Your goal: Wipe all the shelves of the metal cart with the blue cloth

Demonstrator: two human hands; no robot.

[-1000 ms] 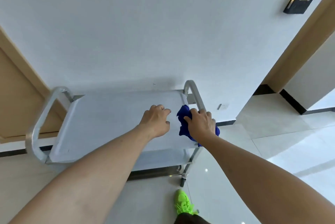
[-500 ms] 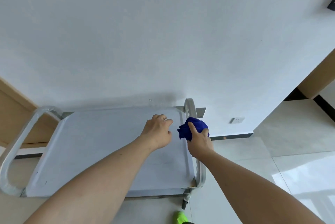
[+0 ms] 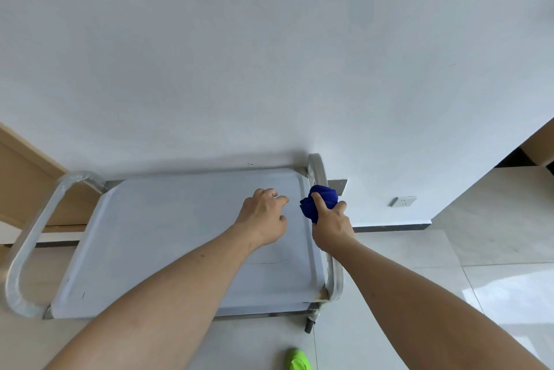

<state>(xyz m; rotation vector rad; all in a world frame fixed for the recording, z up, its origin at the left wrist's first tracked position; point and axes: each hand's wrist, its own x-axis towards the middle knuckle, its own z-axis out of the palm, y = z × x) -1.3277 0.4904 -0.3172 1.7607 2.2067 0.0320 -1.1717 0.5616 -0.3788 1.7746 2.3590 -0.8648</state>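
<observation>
The metal cart (image 3: 144, 237) stands against a white wall, and I look down on its top shelf, which has a raised rim. My right hand (image 3: 331, 224) grips the bunched blue cloth (image 3: 322, 199) at the shelf's far right edge, beside the right handle bar (image 3: 317, 172). My left hand (image 3: 263, 219) rests on the top shelf just left of the cloth, fingers loosely curled and holding nothing. My arms and the top shelf hide the lower shelves.
A looped handle (image 3: 27, 243) sticks out at the cart's left end. One caster (image 3: 310, 324) shows at the front right corner. A wall socket (image 3: 403, 201) sits low to the right. My green shoe (image 3: 296, 360) is on the tiled floor.
The view has shifted closer and more downward onto the cart. My right hand has carried the cloth from the shelf's right front edge toward the far right corner. My left hand stays put.
</observation>
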